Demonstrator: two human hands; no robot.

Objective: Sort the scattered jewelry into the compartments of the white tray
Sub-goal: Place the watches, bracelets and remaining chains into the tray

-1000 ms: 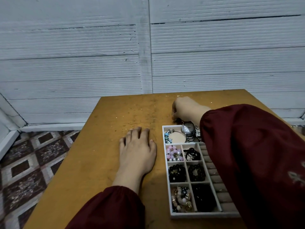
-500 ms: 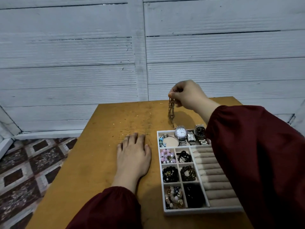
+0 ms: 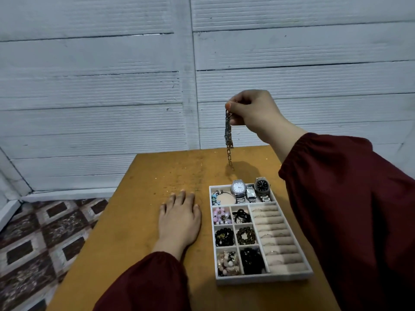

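At centre frame a chain [image 3: 228,133] is pinched in the right hand [image 3: 253,111] beyond the white tray [image 3: 265,279]; it should be lowered slowly so links coil inside. The left hand [image 3: 179,218] is laid flat.

Matt, scuffed wooden worktop [image 3: 157,176]; shiny metal chain [image 3: 228,135] and watches [image 3: 238,189]; glossy beads [image 3: 224,236]; soft cloth sleeves [image 3: 350,209].

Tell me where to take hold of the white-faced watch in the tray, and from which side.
Probably pinch the white-faced watch by its case, coming from above and the far end of the tray: its face tilts up over the rim, while a small watch crowds its right side.
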